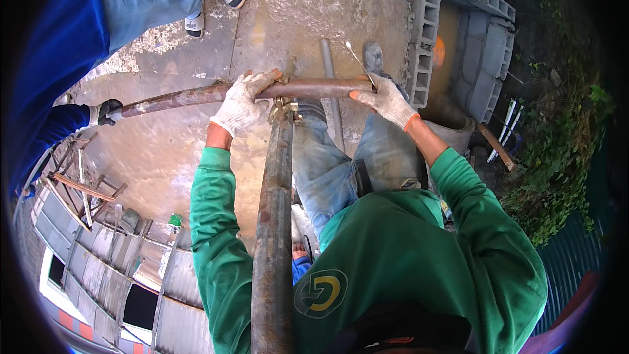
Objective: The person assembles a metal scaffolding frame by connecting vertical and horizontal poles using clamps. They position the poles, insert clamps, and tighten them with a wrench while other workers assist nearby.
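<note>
A: In the head view, what is the left hand (239, 104) doing?
B: It is clamped on the rusty pipe (308, 88), just left of the metal coupler (283, 113), in a pale glove.

A: And the right hand (388, 101)?
B: Closed around the right end of that pipe, its thumb pointing left. A thin metal rod (358, 60) slants up and left from it; I cannot tell whether the fingers grip the rod too.

A: So where exactly does the rusty pipe lie?
B: Crosswise in front of the green sweatshirt (393, 249), running far out to the left. The coupler sits where it meets a thicker-looking pipe (272, 236) that reaches down to the lower edge.

A: Is anyone at the far end?
B: Yes, a co-worker's dark glove (107, 112), below a blue sleeve (65, 125), is at the left end of the rusty pipe.

A: What else is around?
B: A grey pipe (329, 72) shows beyond the rusty one, near the wearer's jeans (321, 170). Hollow concrete blocks (419, 82) frame a muddy pit on the right, with leafy plants (557, 184) past them. At lower left are a green can (174, 221) and roofing sheets (98, 269). The ground (157, 157) looks wet.
</note>
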### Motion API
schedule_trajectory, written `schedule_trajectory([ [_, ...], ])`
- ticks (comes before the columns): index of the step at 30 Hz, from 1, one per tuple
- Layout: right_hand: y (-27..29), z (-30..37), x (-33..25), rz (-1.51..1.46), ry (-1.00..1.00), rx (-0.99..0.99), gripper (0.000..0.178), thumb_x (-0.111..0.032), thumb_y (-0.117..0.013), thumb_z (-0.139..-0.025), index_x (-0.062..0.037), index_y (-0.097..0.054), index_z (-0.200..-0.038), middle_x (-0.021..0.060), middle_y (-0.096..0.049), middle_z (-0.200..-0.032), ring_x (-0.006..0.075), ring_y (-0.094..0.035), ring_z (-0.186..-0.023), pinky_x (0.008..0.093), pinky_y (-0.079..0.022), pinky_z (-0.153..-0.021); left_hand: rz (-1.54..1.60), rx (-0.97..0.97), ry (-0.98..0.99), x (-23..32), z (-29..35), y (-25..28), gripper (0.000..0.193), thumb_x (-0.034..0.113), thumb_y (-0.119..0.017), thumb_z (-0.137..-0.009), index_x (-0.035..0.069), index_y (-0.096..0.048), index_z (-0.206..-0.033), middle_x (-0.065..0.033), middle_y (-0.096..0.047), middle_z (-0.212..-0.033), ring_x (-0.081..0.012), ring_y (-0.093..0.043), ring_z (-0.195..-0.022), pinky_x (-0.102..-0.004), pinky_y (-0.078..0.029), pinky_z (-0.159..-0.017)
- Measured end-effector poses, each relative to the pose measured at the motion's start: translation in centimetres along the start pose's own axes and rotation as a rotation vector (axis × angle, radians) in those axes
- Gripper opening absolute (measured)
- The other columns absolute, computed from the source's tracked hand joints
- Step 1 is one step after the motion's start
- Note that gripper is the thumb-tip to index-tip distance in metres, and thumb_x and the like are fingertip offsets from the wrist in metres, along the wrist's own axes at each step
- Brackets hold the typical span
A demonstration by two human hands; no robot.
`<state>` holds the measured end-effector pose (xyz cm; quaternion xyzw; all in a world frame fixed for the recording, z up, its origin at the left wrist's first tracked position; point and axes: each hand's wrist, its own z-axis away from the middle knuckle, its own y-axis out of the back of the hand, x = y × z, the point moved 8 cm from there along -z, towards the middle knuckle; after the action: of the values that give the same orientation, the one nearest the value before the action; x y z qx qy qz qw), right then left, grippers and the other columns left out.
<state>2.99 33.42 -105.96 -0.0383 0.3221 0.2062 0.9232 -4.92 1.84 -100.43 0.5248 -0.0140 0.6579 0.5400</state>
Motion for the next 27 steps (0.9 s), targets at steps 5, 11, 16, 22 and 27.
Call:
schedule_trajectory([
  [5,0.0,-0.4,-0.1,0.046,0.11,0.088,0.07,-0.047,-0.087,-0.086,0.0015,-0.066,-0.131,0.0075,-0.068,-0.085,0.0138,-0.062,-0.071,0.0322,-0.05,-0.065,-0.126,0.19,-0.08,1.3,1.2,-0.2,0.074,0.017,-0.083,-0.074,0.018,-0.062,-0.145,-0.0074,-0.068,-0.141,-0.0298,-0.062,-0.131,-0.0542,-0.035,-0.124],
  [11,-0.5,-0.4,0.7,-0.03,0.03,0.126,0.067,-0.041,-0.09,-0.085,0.0015,-0.067,-0.13,0.0008,-0.064,-0.083,0.0077,-0.055,-0.064,0.0272,-0.045,-0.054,-0.18,0.212,-0.218,2.2,1.6,-0.3,0.058,0.017,-0.083,-0.078,0.018,-0.069,-0.134,-0.0073,-0.069,-0.136,-0.0297,-0.064,-0.126,-0.0556,-0.036,-0.122],
  [16,-0.4,-0.2,0.6,-0.067,0.056,0.175,0.07,-0.044,-0.092,-0.083,0.0016,-0.066,-0.129,0.0028,-0.065,-0.083,0.0095,-0.057,-0.065,0.0288,-0.046,-0.057,-0.079,0.436,-0.267,2.8,1.9,-0.3,0.029,0.022,-0.084,-0.083,0.013,-0.079,-0.11,-0.0084,-0.075,-0.124,-0.0297,-0.069,-0.115,-0.0538,-0.038,-0.121],
  [22,-0.5,0.3,0.5,-0.057,0.003,0.155,0.074,-0.049,-0.091,-0.081,0.0023,-0.066,-0.129,0.0059,-0.068,-0.087,0.0118,-0.06,-0.07,0.0305,-0.049,-0.062,0.122,0.47,-0.123,1.2,1.8,-0.6,0.031,0.019,-0.085,-0.082,0.009,-0.077,-0.11,-0.0097,-0.078,-0.115,-0.0284,-0.072,-0.109,-0.0526,-0.036,-0.123],
  [27,-0.3,0.7,-0.6,-0.002,0.018,0.144,0.072,-0.05,-0.087,-0.086,0.002,-0.066,-0.13,0.0057,-0.067,-0.085,0.011,-0.059,-0.067,0.0303,-0.048,-0.06,0.255,0.552,-0.081,0.5,1.9,-0.7,0.031,0.015,-0.085,-0.083,0.008,-0.075,-0.112,-0.0093,-0.078,-0.11,-0.0283,-0.072,-0.107,-0.0513,-0.036,-0.123],
])
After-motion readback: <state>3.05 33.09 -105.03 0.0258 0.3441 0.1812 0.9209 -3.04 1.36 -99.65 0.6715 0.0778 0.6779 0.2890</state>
